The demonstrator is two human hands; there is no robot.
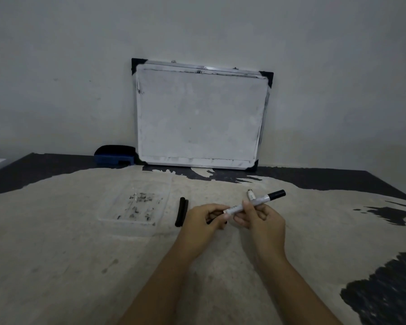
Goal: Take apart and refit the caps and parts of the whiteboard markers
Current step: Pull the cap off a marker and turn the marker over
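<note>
White marker (256, 202) with black cap (277, 194); blue eraser (115, 158); ink-smeared whiteboard (199, 118).

We count two hands in the lower middle of the frame, a left hand (203, 220) and a right hand (259, 218). We count two marker bodies: one whiteboard marker (256, 202) at centre right, white-barrelled with a black cap on its far end, and one second white barrel (250, 195) just behind it, mostly hidden. Left of the hands we count two black sticks (181, 211) lying side by side, touching. We count one clear plastic tray (136, 202) at centre left, one whiteboard (199, 116) at upper centre, and one blue eraser (115, 156) at its lower left corner.
</note>
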